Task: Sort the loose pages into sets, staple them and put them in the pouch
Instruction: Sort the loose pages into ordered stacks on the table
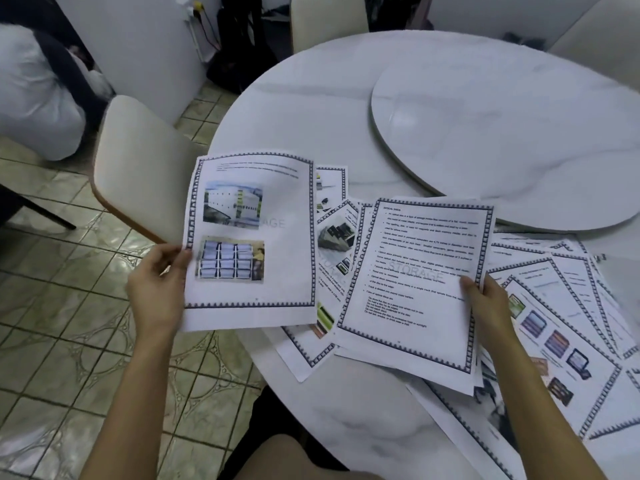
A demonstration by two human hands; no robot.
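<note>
My left hand (157,291) pinches the left edge of a bordered page with two photos (252,237), held up over the table's left edge. My right hand (486,303) grips the right edge of a text page with a STORAGE watermark (415,282), which tops a thin stack lifted slightly above the table. Several more bordered pages lie fanned out loose: some between the two held sheets (334,237), many spread at the right (561,323). No stapler or pouch shows.
The round white marble table (311,109) carries a raised turntable disc (502,133) at the back right. A cream chair (142,168) stands at the left over tiled floor. Another person in white sits at the far left (31,91).
</note>
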